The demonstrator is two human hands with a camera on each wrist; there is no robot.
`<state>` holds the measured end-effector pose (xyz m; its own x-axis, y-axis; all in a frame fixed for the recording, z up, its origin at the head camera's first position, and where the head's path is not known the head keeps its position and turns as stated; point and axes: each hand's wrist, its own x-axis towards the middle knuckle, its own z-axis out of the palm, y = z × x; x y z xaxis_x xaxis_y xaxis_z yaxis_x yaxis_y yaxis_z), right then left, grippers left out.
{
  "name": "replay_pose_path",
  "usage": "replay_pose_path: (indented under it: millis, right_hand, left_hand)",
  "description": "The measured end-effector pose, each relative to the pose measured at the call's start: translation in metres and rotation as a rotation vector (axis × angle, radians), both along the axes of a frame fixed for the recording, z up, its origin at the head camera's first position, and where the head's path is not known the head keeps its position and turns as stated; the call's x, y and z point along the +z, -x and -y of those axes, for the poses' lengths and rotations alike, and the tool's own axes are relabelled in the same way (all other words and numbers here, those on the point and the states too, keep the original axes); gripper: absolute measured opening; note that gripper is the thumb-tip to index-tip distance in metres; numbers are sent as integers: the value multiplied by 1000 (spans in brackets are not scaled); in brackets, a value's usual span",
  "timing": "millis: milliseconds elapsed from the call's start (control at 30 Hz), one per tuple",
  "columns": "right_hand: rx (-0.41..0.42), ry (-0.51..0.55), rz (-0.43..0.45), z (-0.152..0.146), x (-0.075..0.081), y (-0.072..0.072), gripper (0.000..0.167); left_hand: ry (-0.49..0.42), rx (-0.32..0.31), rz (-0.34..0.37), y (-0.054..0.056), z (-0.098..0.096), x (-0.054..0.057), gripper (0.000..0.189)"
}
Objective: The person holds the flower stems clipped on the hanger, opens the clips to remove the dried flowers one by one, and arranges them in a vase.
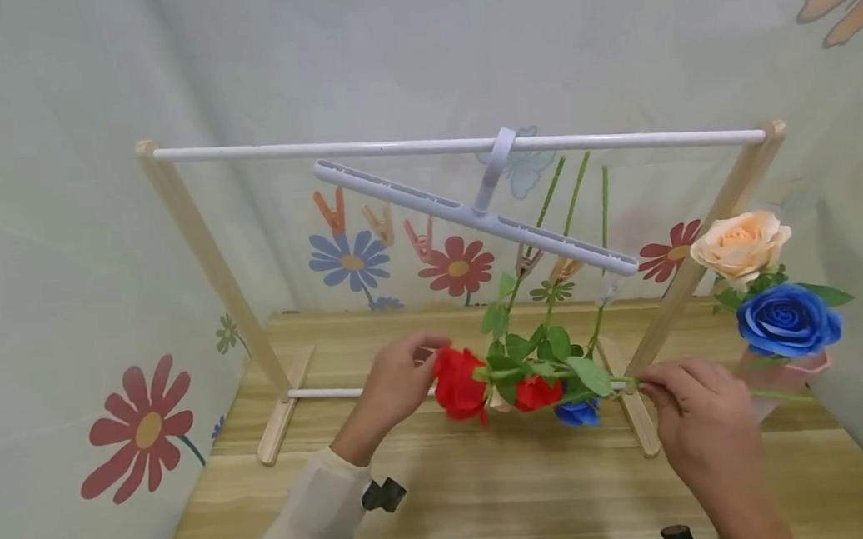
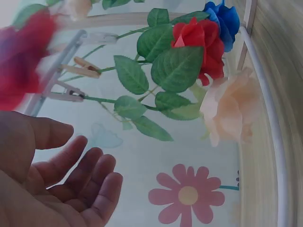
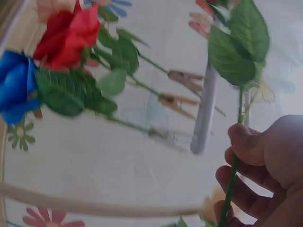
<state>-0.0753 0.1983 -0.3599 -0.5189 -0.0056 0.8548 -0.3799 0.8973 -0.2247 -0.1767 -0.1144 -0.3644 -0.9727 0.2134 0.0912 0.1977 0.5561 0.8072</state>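
My right hand (image 1: 712,417) pinches the green stem (image 3: 234,175) of an artificial red rose (image 1: 460,382), held roughly level in front of the rack. Next to the bloom is my left hand (image 1: 401,376), its fingers loosely bent and nothing in its palm in the left wrist view. Behind the held rose, three more flowers hang head down from clothespins on the hanger (image 1: 412,200): a blue rose (image 2: 222,23), a second red rose (image 2: 203,47) and a peach rose (image 2: 229,109).
The hanger hooks over the white top bar (image 1: 258,151) of a wooden rack (image 1: 209,260) and tilts down to the right. Clothespins (image 1: 331,212) dangle near its left half. At right, a pink vase (image 1: 773,375) holds a peach rose (image 1: 741,246) and a blue rose (image 1: 788,320).
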Motion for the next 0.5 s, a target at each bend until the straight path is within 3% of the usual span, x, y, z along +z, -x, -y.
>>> replay_pose_path:
  millis: [67, 167, 267, 500]
  right_hand:
    - [-62, 72, 21, -11, 6, -7, 55]
    - [-147, 203, 50, -25, 17, -15, 31]
    - [-220, 321, 13, -37, 25, -17, 11]
    - [-431, 530, -21, -69, 34, -19, 24]
  left_hand:
    - [-22, -7, -16, 5, -7, -2, 26]
    - [-70, -27, -48, 12, -19, -3, 28]
    - [-111, -50, -95, 19, -34, -3, 29]
    - [-199, -94, -192, 35, -72, 3, 34]
